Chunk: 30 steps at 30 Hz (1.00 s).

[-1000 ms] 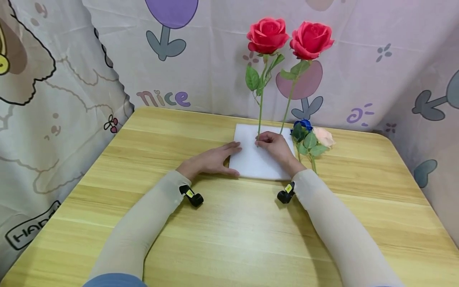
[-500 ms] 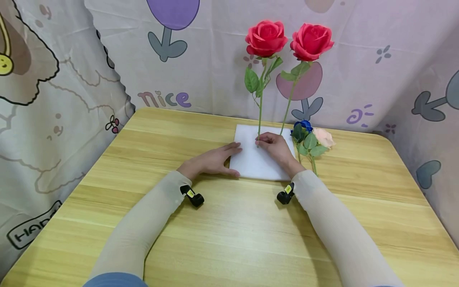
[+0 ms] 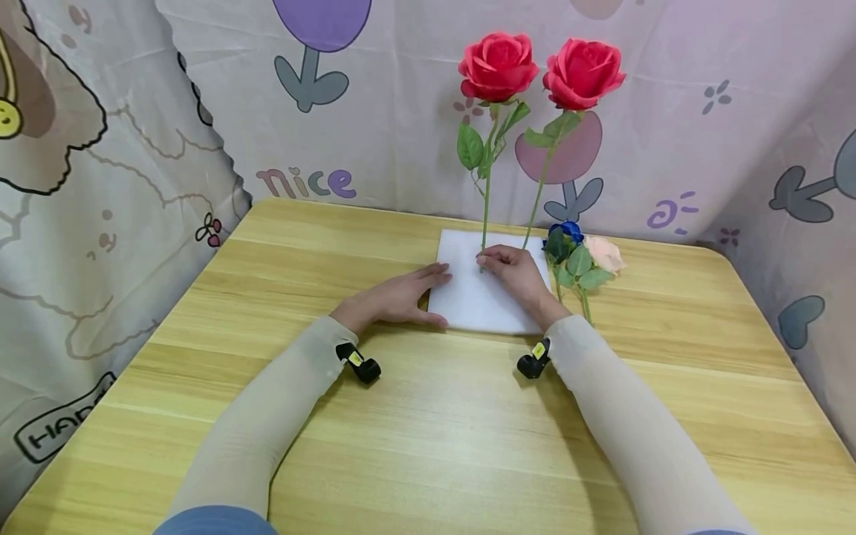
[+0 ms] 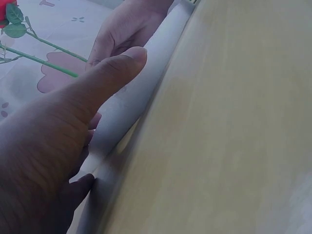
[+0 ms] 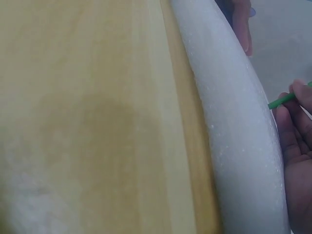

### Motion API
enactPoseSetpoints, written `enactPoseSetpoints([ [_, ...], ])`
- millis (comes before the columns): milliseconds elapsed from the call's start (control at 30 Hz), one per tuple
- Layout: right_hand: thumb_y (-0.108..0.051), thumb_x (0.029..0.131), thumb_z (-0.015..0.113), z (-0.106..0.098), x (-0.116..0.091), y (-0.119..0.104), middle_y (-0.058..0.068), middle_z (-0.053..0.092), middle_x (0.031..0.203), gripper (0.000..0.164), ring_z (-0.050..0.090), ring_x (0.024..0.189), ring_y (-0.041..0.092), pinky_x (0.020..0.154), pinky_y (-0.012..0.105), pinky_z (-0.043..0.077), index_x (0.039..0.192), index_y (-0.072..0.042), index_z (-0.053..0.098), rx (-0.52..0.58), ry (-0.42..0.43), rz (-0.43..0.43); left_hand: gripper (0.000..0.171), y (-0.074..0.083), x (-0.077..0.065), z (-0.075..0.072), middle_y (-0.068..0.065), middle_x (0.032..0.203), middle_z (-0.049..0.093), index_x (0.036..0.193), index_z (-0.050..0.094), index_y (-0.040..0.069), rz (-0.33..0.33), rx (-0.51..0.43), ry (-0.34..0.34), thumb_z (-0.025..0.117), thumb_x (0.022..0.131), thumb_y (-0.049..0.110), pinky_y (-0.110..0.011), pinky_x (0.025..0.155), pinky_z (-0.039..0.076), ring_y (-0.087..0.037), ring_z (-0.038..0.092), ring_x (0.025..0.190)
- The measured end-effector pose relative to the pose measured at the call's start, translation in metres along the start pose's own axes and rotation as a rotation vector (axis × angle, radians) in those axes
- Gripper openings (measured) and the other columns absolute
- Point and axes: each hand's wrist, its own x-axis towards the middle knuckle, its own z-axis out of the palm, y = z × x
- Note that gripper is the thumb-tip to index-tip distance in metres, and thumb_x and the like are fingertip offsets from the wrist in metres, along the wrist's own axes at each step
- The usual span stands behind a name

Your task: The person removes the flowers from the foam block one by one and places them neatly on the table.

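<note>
One white foam slab (image 3: 484, 308), flat on a wood-grain table (image 3: 414, 438), toward its far side. One first red rose (image 3: 498, 68), nearly upright over the slab; green stem (image 3: 486, 200) with leaves, its lower end at the slab's upper face, left of centre; any depth of insertion cannot be told. One right hand (image 3: 520, 279), grasping that stem low down, pinched between thumb and fingers, just above the slab. One left hand (image 3: 401, 297), released, holding nothing; fingers extended and thumb spread, touching the slab along its left edge. One second red rose (image 3: 584, 74), to the right of the first, standing without a hand on it, leaning slightly right; its stem meets the far part of the slab, just behind the right hand. One blue flower (image 3: 570, 232) and one pale pink flower (image 3: 605, 255), both with green leaves, lying side by side at the slab's right edge, stems pointing toward the person. Two pale sleeves (image 3: 244, 423), each with a small black camera (image 3: 365, 369) at the wrist. One printed cloth (image 3: 414, 126), hung behind the table, bearing flower motifs and the word "nice".
</note>
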Motion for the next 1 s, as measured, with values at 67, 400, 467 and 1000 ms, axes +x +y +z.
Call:
enactPoseSetpoints([
  [67,-0.03,0.093,0.069,-0.0007,0.0001,-0.0002,0.005,0.073,0.092,0.027,0.059,0.085,0.015,0.076,0.026,0.046,0.106,-0.007,0.075,0.005,-0.002,-0.005,0.105,-0.0006,0.0003,-0.0002,0.0,0.164,0.009,0.157,0.024,0.016,0.0,0.0,0.004,0.057,0.079,0.077,-0.037,0.117,0.02,-0.019,0.013,0.148],
  [400,-0.032,0.093,0.069,-0.0012,0.0012,0.0011,0.004,0.073,0.101,0.029,0.06,0.095,0.014,0.081,0.026,0.047,0.108,-0.007,0.075,-0.011,0.005,-0.005,0.106,-0.0022,0.001,0.0001,0.001,0.164,0.008,0.157,0.023,0.017,-0.003,0.0,-0.002,0.056,0.078,0.079,-0.037,0.117,0.02,-0.019,0.013,0.148],
  [467,-0.031,0.094,0.069,-0.0011,0.0012,0.0012,0.004,0.073,0.102,0.028,0.06,0.095,0.014,0.081,0.026,0.047,0.108,-0.007,0.075,-0.006,0.008,-0.008,0.106,-0.002,0.0008,-0.0001,0.001,0.164,0.008,0.157,0.023,0.017,-0.003,0.001,-0.003,0.055,0.078,0.079,-0.037,0.117,0.02,-0.019,0.013,0.148],
  [1000,-0.032,0.094,0.068,-0.0007,-0.0019,0.0002,0.003,0.073,0.102,0.03,0.062,0.095,0.012,0.08,0.024,0.049,0.109,-0.007,0.074,0.019,0.018,-0.019,0.105,-0.0021,0.0,0.0004,-0.001,0.164,0.009,0.157,0.024,0.016,0.01,-0.008,-0.001,0.056,0.079,0.078,-0.039,0.118,0.02,-0.022,0.014,0.148],
])
